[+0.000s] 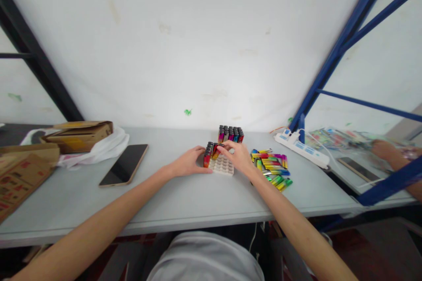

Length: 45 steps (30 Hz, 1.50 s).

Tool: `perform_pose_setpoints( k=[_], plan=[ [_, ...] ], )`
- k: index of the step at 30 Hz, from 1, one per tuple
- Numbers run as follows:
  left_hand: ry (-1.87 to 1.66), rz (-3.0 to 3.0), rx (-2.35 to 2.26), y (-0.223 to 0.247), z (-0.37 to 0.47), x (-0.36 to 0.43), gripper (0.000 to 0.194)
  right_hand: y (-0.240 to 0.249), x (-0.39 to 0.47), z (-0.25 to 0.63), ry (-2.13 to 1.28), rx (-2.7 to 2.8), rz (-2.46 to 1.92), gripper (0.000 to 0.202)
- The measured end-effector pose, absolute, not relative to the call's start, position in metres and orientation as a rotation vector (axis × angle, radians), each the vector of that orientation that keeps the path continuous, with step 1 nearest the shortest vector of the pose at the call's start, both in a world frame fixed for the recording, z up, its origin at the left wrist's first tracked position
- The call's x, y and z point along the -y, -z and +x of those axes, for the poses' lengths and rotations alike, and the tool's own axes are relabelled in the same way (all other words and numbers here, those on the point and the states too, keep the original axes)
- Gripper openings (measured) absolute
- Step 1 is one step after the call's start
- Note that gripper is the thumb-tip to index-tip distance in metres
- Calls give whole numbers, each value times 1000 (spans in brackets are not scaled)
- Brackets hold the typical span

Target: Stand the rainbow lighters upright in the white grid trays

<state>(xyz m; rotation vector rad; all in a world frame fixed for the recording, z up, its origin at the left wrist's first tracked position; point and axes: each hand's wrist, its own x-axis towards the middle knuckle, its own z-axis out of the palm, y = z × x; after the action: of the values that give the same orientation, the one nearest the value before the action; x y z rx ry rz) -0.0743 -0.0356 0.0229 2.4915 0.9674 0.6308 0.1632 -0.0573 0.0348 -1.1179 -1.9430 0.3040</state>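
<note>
A small white tray [221,166] with rows of holes sits in front of me, its left part filled with upright lighters [207,158], mostly red with dark tops. My left hand [188,162] curves round the tray's left side, thumb at the front corner and fingers by the lighters at the back. Over the tray, my right hand [238,156] pinches a yellow and red lighter [216,153]; whether its lower end is in a hole is unclear. Behind stands a block of upright multicoloured lighters [231,133]. A loose pile of shiny coloured lighters [272,167] lies right of my right hand.
Left on the grey table [158,202] lie a phone [124,164], a white plastic bag [108,147] and cardboard boxes [79,136]. A white power strip [301,147] lies at the right by a blue metal frame [329,66]. Beyond it, another person's arm [387,153] shows.
</note>
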Motion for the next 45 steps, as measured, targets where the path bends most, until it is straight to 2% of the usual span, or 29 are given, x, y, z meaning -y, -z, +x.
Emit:
perform_pose_setpoints(
  k=[9, 13, 17, 21, 24, 28, 30, 34, 41, 45],
  plan=[
    [-640, 2482, -967, -21, -75, 34, 73, -35, 55, 157, -235, 2080, -1168, 31],
    [-640, 2482, -972, -23, -74, 35, 73, -45, 58, 161, -263, 2109, -1156, 39],
    [-632, 2485, -975, -25, -74, 36, 71, -54, 53, 198, -133, 2034, -1265, 46],
    [-616, 2499, -971, -26, -75, 37, 70, -54, 42, 261, 17, 1938, -1535, 34],
    [-611, 2490, -974, -27, -75, 37, 71, -50, 42, 302, -100, 1989, -1576, 24],
    [-612, 2473, -970, -27, -75, 38, 68, -46, 52, 331, -527, 2039, -1573, 32],
    [-614, 2483, -964, -27, -74, 38, 69, -46, 56, 335, -621, 2064, -1588, 31],
    [-625, 2504, -964, -25, -74, 37, 71, -47, 56, 332, -563, 2045, -1641, 23],
    [-622, 2496, -976, -25, -75, 36, 72, -57, 53, 309, -505, 1807, -1408, 40],
    [-630, 2494, -957, -25, -76, 36, 72, -68, 54, 284, -502, 1724, -1259, 41]
  ],
)
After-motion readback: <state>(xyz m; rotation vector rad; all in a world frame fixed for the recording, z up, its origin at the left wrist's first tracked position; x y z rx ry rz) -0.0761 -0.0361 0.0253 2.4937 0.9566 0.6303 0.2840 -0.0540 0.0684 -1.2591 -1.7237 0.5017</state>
